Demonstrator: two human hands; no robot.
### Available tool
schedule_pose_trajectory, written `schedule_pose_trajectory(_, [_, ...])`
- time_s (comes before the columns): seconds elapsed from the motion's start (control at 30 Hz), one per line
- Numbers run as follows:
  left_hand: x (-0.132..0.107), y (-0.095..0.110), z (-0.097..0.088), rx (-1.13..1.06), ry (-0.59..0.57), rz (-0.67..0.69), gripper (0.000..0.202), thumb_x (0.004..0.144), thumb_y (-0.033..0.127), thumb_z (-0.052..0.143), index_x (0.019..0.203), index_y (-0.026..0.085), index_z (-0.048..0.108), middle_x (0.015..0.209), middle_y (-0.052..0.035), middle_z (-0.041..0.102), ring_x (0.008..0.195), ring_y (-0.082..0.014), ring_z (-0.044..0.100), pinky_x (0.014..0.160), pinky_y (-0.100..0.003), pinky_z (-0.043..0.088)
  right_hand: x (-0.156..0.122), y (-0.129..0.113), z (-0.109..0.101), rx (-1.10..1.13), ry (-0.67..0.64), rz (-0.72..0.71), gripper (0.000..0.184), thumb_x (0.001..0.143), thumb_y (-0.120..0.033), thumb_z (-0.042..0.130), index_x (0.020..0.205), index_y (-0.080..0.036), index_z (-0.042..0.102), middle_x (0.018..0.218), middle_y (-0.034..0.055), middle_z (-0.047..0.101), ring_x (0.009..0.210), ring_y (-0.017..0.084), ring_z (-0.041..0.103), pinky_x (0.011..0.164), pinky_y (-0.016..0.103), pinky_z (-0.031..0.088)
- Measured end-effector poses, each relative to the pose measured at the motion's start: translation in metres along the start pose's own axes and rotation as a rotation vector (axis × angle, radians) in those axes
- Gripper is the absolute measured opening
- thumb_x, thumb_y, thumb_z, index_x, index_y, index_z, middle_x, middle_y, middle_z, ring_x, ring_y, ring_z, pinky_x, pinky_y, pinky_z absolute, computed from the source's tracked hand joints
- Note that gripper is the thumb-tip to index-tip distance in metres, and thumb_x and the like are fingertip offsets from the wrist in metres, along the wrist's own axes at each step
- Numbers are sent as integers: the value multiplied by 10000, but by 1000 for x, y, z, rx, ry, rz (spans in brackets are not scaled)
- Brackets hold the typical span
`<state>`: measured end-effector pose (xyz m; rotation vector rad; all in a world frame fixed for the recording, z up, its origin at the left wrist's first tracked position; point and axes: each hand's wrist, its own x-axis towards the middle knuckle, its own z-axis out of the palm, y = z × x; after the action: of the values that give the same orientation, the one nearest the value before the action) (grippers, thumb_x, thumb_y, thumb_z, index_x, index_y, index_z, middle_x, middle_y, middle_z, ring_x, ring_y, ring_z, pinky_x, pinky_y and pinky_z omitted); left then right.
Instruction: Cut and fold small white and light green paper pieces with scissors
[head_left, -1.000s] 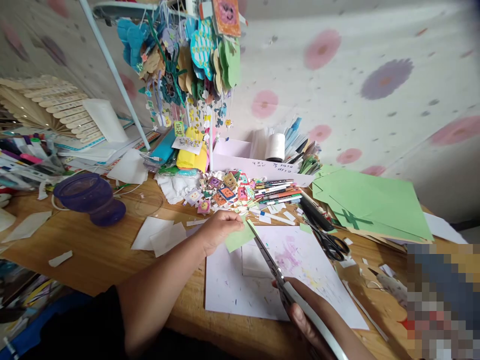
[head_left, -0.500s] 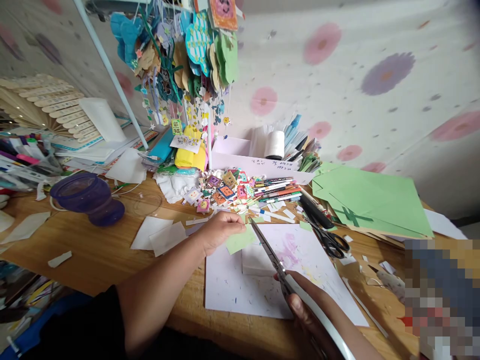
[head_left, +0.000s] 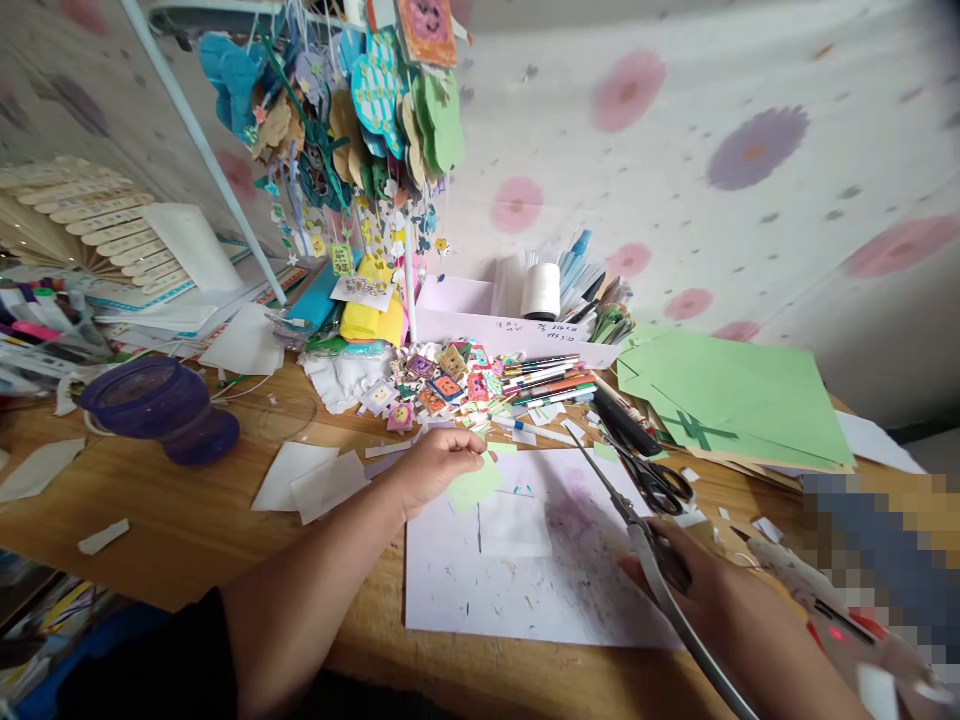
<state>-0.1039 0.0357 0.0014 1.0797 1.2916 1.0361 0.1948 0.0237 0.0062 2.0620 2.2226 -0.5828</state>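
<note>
My left hand (head_left: 433,466) pinches a small light green paper piece (head_left: 474,486) over a white sheet (head_left: 510,580) stained with purple, which lies on the wooden table (head_left: 187,520). My right hand (head_left: 694,580) grips long silver scissors (head_left: 611,490), whose blades point up and left, now well clear of the green piece. A folded white square (head_left: 515,522) lies on the sheet below the green piece.
Black-handled scissors (head_left: 652,480) lie to the right beside a stack of green paper sheets (head_left: 739,400). A pile of small coloured cut-outs (head_left: 442,385) and pens (head_left: 551,380) sits behind. A purple bowl (head_left: 154,405) stands at left. A hanging paper mobile (head_left: 360,110) is above.
The scissors in my right hand have swung right, away from the green piece they were cutting. My left hand still holds the green piece, shifted slightly.
</note>
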Motion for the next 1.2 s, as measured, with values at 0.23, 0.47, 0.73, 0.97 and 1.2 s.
schedule_pose_trajectory(0.23, [1,-4,1,-13,-9,7,163,606,296,629,707,169,639,717,20,558,745,-160,455,732,-281,307,13,13,10,-256,99,60,559,853,-515,369,1299,-204,497,1092,156,690,941,356,662,743,433,488])
schedule_pose_trajectory(0.47, [-3,-1,1,-8,-34,-14,172,630,298,622,750,175,632,763,9,573,789,-176,467,758,-287,309,13,12,9,-234,337,-236,426,848,-411,441,1113,-140,636,1067,178,647,984,362,604,817,489,474])
schedule_pose_trajectory(0.73, [-14,6,12,105,-247,-17,118,716,280,576,755,179,622,729,15,534,729,-158,440,695,-264,316,18,-83,-2,597,226,-637,277,866,-284,534,1114,-174,594,1024,117,655,867,208,626,747,328,509])
schedule_pose_trajectory(0.97, [-15,2,13,183,-264,-49,174,743,324,589,849,202,653,812,-1,567,802,-179,462,747,-273,343,41,-95,19,764,195,-707,122,806,-92,544,778,-180,623,708,4,663,635,111,594,580,204,457])
schedule_pose_trajectory(1.2, [-15,1,15,242,-290,-110,196,756,367,590,841,213,676,804,-8,602,778,-184,484,715,-271,361,48,-76,10,702,359,-602,142,830,-108,530,795,-179,649,767,43,648,701,148,592,647,264,473])
